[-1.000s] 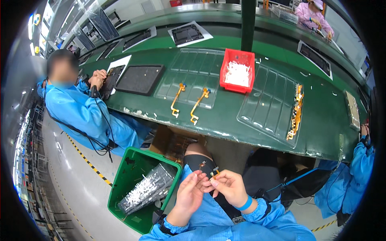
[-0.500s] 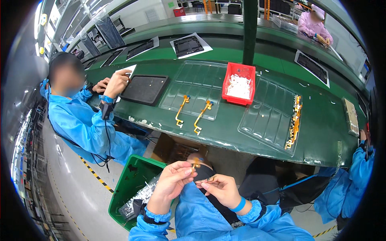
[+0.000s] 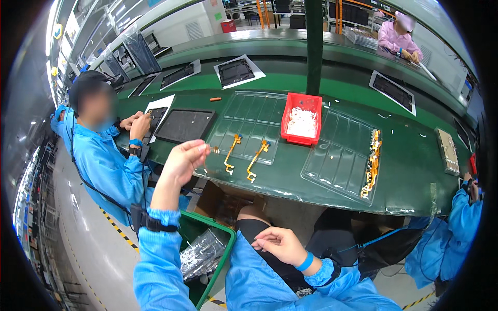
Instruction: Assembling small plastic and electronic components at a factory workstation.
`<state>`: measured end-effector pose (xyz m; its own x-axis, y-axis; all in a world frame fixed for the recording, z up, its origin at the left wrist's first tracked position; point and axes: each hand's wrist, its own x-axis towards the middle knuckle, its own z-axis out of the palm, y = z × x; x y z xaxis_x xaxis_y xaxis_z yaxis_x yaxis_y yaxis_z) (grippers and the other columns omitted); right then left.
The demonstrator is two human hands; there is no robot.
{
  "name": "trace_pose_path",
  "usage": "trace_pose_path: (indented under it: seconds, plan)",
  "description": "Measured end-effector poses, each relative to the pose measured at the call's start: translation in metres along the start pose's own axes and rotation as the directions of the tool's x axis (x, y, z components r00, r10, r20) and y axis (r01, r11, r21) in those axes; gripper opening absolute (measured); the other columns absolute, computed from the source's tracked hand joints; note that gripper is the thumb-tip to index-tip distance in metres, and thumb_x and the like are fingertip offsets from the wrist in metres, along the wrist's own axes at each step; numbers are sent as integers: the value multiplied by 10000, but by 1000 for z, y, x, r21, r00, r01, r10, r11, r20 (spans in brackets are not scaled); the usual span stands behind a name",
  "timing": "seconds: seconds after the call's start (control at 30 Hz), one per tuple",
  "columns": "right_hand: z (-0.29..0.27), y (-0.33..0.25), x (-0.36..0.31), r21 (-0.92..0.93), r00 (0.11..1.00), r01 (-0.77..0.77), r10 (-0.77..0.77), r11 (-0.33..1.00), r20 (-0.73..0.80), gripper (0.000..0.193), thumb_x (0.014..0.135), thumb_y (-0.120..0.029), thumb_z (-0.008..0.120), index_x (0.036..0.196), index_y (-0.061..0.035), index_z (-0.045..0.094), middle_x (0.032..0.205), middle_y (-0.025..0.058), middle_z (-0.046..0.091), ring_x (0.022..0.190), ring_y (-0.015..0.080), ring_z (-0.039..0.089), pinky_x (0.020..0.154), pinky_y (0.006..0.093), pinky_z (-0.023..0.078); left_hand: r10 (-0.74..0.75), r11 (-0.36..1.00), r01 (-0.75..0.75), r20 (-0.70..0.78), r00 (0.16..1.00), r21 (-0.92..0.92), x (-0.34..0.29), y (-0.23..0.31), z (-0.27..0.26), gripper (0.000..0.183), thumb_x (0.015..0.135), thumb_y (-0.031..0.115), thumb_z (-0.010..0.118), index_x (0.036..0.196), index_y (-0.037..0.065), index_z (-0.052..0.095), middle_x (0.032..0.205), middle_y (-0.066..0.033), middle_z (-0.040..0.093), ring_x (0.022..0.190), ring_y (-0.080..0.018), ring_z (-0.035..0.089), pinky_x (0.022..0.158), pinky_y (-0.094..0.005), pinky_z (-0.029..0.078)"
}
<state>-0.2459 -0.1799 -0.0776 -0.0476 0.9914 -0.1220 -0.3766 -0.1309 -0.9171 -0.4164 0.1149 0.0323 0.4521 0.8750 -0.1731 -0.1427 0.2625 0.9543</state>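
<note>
My left hand [image 3: 182, 161] is raised over the near edge of the green bench, thumb and fingers pinched on a small orange flex cable [image 3: 215, 150]. Part of that cable is hidden by the fingers or blurred. Just right of it, two orange flex cables, the nearer-left one [image 3: 232, 154] and the other [image 3: 258, 160], lie apart on a clear plastic tray [image 3: 248, 111]. Over my lap my right hand [image 3: 280, 245] is closed, fingertips together; whatever they hold, if anything, is too small to make out.
A red bin [image 3: 302, 118] of white bits stands between the trays. Several flex cables [image 3: 371, 165] line the right tray [image 3: 332, 155]. A black mat [image 3: 185, 125] lies left; a green crate [image 3: 228, 249] with clear bags sits below. A co-worker in blue [image 3: 111, 160] works at left.
My left hand has moved up and left from my lap to the bench edge, carrying the flex cable. My right hand stays over my lap. The co-worker's hands have lowered onto the panel.
</note>
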Motion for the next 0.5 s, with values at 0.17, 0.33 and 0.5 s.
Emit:
trace_pose_path:
  seconds: [0.17, 0.33, 0.5]
  plan:
    - [-4, 14, -7, 22, 999, -42, 43, 999, -11, 152, 957, -56, 603, 1063, 51, 620, 976, 140, 712, 937, 190, 701, 846, 304, 566, -28, 987, 40, -81, 996, 154, 53, 11, -5, 308, 898, 14, 664, 1174, -72, 560, 1045, -147, 686, 907, -188, 681, 787, -265, 564]
    - [-10, 22, -11, 18, 999, -32, 32, 999, -12, 146, 961, -60, 594, 1058, 47, 617, 978, 136, 712, 937, 187, 699, 837, 299, 564, -79, 964, 92, -59, 995, 250, 84, 2, -13, 296, 892, 16, 669, 1166, -42, 572, 1030, -127, 696, 923, -185, 681, 789, -268, 560]
    - [-17, 29, -11, 10, 999, -31, 31, 999, -20, 147, 958, -60, 594, 1062, 40, 618, 982, 135, 712, 926, 185, 700, 823, 296, 564, -57, 932, 59, -18, 998, 357, 92, -7, -12, 294, 882, 44, 690, 1148, -21, 583, 1027, -112, 699, 924, -176, 682, 777, -269, 547]
